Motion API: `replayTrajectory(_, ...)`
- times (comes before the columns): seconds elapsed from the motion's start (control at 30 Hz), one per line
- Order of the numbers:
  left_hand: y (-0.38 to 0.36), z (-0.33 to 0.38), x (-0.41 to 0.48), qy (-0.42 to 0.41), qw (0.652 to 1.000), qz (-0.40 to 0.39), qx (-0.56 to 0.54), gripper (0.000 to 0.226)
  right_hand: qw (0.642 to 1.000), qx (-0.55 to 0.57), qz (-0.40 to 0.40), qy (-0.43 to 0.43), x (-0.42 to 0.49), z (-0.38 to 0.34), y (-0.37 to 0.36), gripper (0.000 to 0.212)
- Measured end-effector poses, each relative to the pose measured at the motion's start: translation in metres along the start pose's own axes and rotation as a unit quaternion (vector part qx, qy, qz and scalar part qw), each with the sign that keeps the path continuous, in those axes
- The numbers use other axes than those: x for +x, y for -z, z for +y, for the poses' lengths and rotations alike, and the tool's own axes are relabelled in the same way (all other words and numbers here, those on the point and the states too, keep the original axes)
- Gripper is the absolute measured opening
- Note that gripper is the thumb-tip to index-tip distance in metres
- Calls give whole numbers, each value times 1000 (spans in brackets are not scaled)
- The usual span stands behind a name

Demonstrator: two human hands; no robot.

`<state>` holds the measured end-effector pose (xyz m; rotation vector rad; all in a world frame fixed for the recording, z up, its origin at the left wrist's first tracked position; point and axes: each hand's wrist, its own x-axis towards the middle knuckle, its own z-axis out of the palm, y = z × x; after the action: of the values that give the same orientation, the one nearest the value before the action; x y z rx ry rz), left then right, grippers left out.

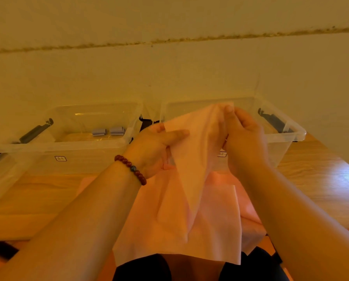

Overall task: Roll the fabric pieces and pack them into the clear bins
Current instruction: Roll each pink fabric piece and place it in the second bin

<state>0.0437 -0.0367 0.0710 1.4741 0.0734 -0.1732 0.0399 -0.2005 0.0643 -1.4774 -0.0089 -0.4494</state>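
Observation:
A pink fabric piece (191, 159) hangs in the air in front of the bins, held at its top edge by both hands. My left hand (155, 147) pinches its left side, thumb on top. My right hand (242, 136) grips its upper right corner. More pink fabric (189, 230) lies below on the wooden table edge and over my lap. Two clear bins stand side by side at the back: the left bin (64, 147) holds two small grey-blue fabric rolls (108, 131); the right bin (287, 136) is partly hidden behind the fabric.
The wooden table (321, 179) carries both bins against a pale wall (169, 67). Black latch handles sit on the bins' outer ends, one on the left (35, 130) and one on the right (275, 120). A red bead bracelet (131, 167) circles my left wrist.

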Motion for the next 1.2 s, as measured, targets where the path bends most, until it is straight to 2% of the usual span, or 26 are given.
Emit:
replayTrajectory(0.07,3,-1,0,26,999,29,0,20,1000,15,-21,-15,6,-7,2,29)
replayTrajectory(0.13,7,4,4,17,997,73,-37,3,1000,-24,-16,-9,13,-8,6,30)
replayTrajectory(0.2,9,12,10,-37,992,119,-18,12,994,-103,12,16,19,-7,10,32)
replayTrajectory(0.27,11,19,20,-119,962,187,162,13,984,-170,36,34,22,-2,10,24)
replayTrajectory(0.33,10,23,26,-172,895,230,341,8,977,-207,54,27,21,3,8,15)
replayTrajectory(0.37,11,22,29,-179,875,233,386,8,976,-210,60,19,20,7,7,19)
replayTrajectory(0.43,14,14,34,-179,862,232,413,9,978,-199,61,1,16,15,8,22)
replayTrajectory(0.6,17,-10,26,-158,904,244,312,7,980,-189,66,12,4,30,18,15)
replayTrajectory(0.67,16,-21,15,-169,914,268,254,4,978,-189,84,18,-6,33,20,19)
replayTrajectory(0.77,14,-40,-1,-151,926,286,195,22,977,-192,89,-16,-20,44,21,25)
replayTrajectory(0.83,14,-51,-6,-94,944,264,172,33,980,-187,37,-65,-28,52,19,26)
replayTrajectory(0.9,15,-58,-9,-20,967,207,149,40,982,-133,-42,-125,-33,56,14,27)
replayTrajectory(0.97,16,-61,-12,42,985,131,99,37,981,-94,-87,-146,-38,56,12,13)
replayTrajectory(1.0,17,-61,-15,51,991,107,63,32,981,-101,-94,-138,-39,54,12,6)
replayTrajectory(1.1,19,-53,-19,29,995,92,-37,16,985,-90,-81,-124,-37,52,17,10)
replayTrajectory(1.13,20,-49,-19,20,994,90,-57,14,987,-66,-73,-128,-36,51,17,10)
replayTrajectory(1.2,20,-41,-19,2,994,73,-81,23,985,-12,-73,-158,-35,50,13,25)
